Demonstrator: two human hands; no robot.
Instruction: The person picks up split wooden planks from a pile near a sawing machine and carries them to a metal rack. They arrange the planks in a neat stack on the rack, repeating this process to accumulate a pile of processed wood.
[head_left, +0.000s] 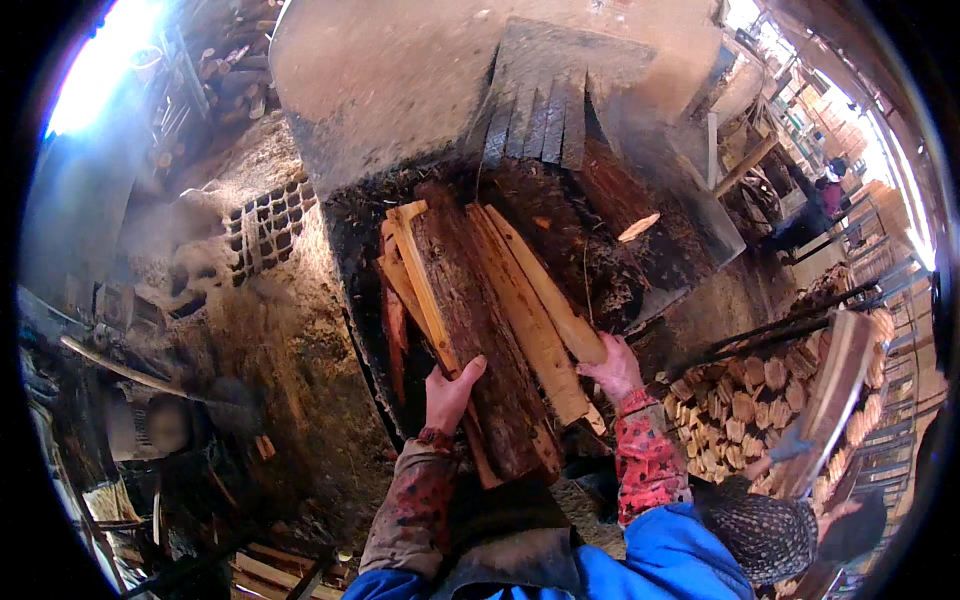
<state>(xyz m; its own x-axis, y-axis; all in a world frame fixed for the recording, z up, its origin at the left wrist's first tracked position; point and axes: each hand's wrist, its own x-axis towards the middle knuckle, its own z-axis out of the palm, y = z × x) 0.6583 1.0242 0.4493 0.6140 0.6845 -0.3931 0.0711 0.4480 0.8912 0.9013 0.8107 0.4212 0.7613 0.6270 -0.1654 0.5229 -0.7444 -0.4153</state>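
Note:
Several long split pieces of firewood lie lengthwise on a dark, debris-strewn work surface [350,235] before me. The widest is a bark-covered slab [470,330]; pale split sticks lie along both its sides. My left hand [452,398] grips the slab's left edge near its closer end, thumb on top and fingers hidden beneath. My right hand [613,368] is closed around the near end of a pale split stick [545,285]. Between that stick and the slab lies another pale split piece [525,330].
Slatted flaps [535,120] hang from a large tan housing [400,80] beyond the wood. A stack of cut logs [750,395] stands to the right. Close on my right, a person in a patterned head covering [765,530] is near a long slab [830,400]; another person [815,205] is farther off.

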